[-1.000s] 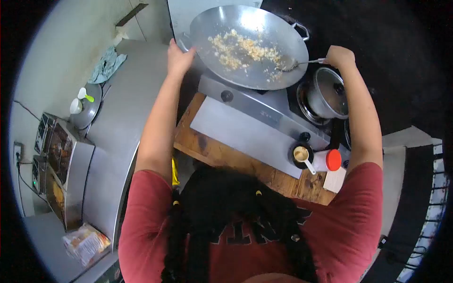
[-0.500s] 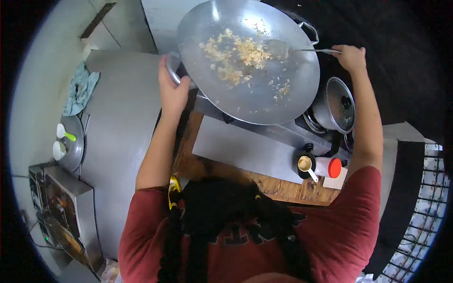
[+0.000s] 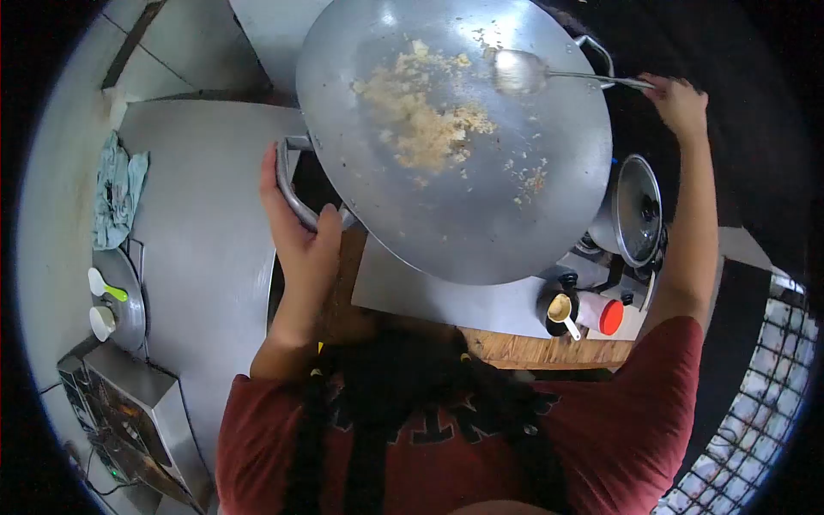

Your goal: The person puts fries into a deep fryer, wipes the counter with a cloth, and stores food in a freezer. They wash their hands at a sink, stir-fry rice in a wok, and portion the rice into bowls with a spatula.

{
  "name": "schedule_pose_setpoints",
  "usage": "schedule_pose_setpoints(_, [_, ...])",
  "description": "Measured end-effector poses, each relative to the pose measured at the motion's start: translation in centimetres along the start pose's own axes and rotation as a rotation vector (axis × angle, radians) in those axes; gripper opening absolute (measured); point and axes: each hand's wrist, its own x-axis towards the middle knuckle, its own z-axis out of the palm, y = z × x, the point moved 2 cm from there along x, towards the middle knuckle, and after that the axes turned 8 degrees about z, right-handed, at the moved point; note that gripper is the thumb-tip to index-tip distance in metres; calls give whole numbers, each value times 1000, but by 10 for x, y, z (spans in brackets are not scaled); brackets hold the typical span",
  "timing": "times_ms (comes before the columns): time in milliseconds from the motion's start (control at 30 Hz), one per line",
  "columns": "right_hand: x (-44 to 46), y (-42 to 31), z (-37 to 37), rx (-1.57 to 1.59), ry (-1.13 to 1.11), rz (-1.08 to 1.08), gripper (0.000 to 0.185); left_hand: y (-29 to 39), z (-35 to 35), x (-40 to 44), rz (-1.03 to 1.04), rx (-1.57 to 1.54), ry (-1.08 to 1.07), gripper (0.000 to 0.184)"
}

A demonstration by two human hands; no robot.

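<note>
My left hand [image 3: 300, 245] grips the left loop handle [image 3: 292, 190] of a large metal wok [image 3: 481, 223], its thumb at the handle's near end. Yellowish, crumbly food like fried rice [image 3: 429, 137] lies in the wok's middle, slightly blurred, with loose bits scattered to the right. In my right hand [image 3: 678, 105], at the wok's far right, is the handle of a metal spatula [image 3: 519, 72]. The spatula's blade is over the upper right of the wok, apart from the main heap of food.
Right of the wok stands a lidded pot [image 3: 637, 215]. Nearer me are a measuring scoop [image 3: 561, 311] on a dark container and a red-lidded jar [image 3: 599, 314]. Along the left run a metal counter [image 3: 206, 223], a teal cloth [image 3: 118, 193], a round lid [image 3: 129, 318] and a toaster oven [image 3: 137, 421].
The wok has shifted and tilted toward me, its near rim lower in view. The food has spread and slid nearer. My right hand has drawn the spatula right, off the heap.
</note>
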Motion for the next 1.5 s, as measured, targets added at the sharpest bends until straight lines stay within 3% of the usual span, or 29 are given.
schedule_pose_setpoints(100, [42, -4, 24, 30, -49, -30, 36, 0, 0, 6, -38, -43, -27, 81])
schedule_pose_setpoints(267, [57, -109, 14, 196, 197, -294, 34, 3, 0, 11, -38, 10, -50, 81])
schedule_pose_setpoints(333, [45, -131, -25, 386, 283, -588, 31, 2, -4, 11, -28, 39, -73, 81])
schedule_pose_setpoints(433, [16, -112, -89, 411, 391, -532, 20, 4, -5, 11, -52, 52, -90, 81])
schedule_pose_setpoints(500, [20, -94, -105, 358, 269, -263, 30, 7, -4, 11, -82, 30, -86, 81])
schedule_pose_setpoints(700, [99, -68, -38, 169, 116, -138, 28, 3, 0, 9, -36, -20, -72, 80])
schedule_pose_setpoints(833, [118, -118, -28, 420, -13, -339, 30, -1, -3, 7, -30, 42, -76, 81])
schedule_pose_setpoints(933, [83, -156, -61, 425, 274, -597, 27, -1, -4, 7, -29, 47, -91, 81])
schedule_pose_setpoints(967, [68, -159, -74, 426, 272, -594, 27, -1, -4, 8, -39, 30, -93, 81])
schedule_pose_setpoints(1033, [19, -150, -119, 503, 399, -832, 26, -2, -3, 7, -32, 23, -91, 81])
schedule_pose_setpoints(1100, [0, -123, -132, 447, 422, -782, 25, -3, -4, 5, -39, 14, -84, 80])
schedule_pose_setpoints(1133, [-10, -113, -135, 337, 387, -618, 27, -4, -4, 5, -25, 8, -85, 80])
schedule_pose_setpoints(1233, [12, -65, -104, 143, 303, -334, 27, -3, -2, 7, -12, -16, -74, 79])
schedule_pose_setpoints(1267, [36, -36, -76, 138, 303, -333, 27, -3, -1, 7, -11, -28, -66, 79])
schedule_pose_setpoints(1333, [101, 9, -4, 1, 78, -347, 30, -5, -1, 7, -2, -24, -70, 79])
schedule_pose_setpoints(1433, [105, -8, 45, 234, -118, -339, 30, -4, 2, 7, -1, -52, -60, 79])
schedule_pose_setpoints(1467, [93, -23, 51, 236, -121, -336, 30, -3, 3, 7, -10, -91, -42, 79])
schedule_pose_setpoints(1500, [73, -52, 43, 258, 39, -533, 31, -3, 2, 7, -10, -92, -45, 79])
